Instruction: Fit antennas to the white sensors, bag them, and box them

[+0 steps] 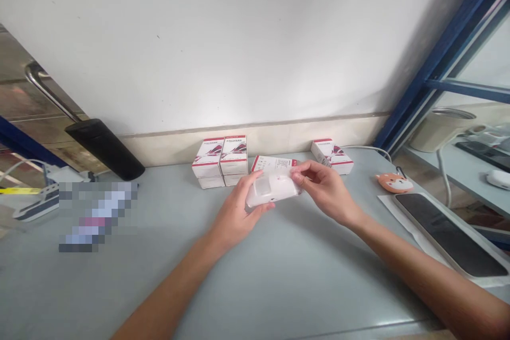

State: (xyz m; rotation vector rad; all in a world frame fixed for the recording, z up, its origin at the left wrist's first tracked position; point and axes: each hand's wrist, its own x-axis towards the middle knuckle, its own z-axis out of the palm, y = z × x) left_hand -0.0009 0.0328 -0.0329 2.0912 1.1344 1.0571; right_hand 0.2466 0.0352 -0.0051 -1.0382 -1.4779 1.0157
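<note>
My left hand and my right hand both grip a white plastic device in clear wrapping above the grey table. My right fingers pinch its right end, while my left hand cups the left end. Just behind it, a white box with a red stripe lies partly hidden by the device. Further left stand stacked white and red boxes. Another such box sits tilted at the back right.
An orange fox-shaped pouch and a dark-screened tablet lie on the right. A pixelated object and a black-handled metal rod are at left. A white cable runs along the wall.
</note>
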